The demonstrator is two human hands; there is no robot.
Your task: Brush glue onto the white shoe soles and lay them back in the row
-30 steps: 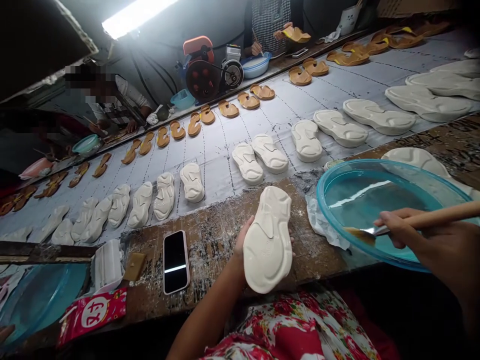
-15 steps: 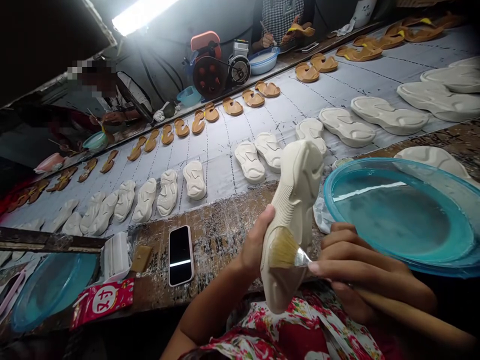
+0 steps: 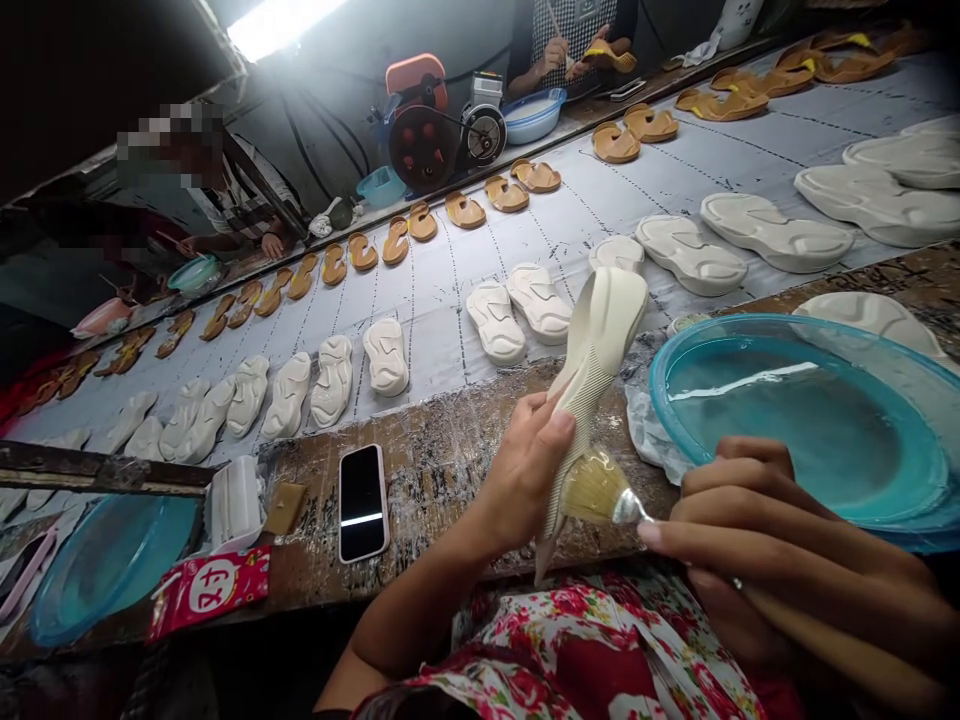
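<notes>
My left hand [image 3: 521, 475] is closed round a cream-white shoe sole [image 3: 600, 335], held tilted on its edge above the bench so that its textured side faces right. A brush [image 3: 596, 488] with pale bristles and a wooden handle is in my right hand [image 3: 787, 560], the fingers wrapped round it. Its bristles touch the side of the sole low down, just below my left fingers. Right of the sole stands a blue basin [image 3: 862, 510] with cloudy liquid in it, beside a crumpled clear plastic sheet [image 3: 656, 435].
White soles [image 3: 495, 322] stand along the near side of the marked belt [image 3: 442, 300], brown soles [image 3: 465, 210] along the far side. A phone [image 3: 363, 503], a red packet [image 3: 210, 590] and another blue basin [image 3: 112, 570] lie left. Across the belt, a person's hands [image 3: 555, 55] hold a brush and a brown sole.
The sole has turned from showing its broad face to showing its side edge. The brush has shifted slightly right and stays against the sole. My right hand has moved a little right.
</notes>
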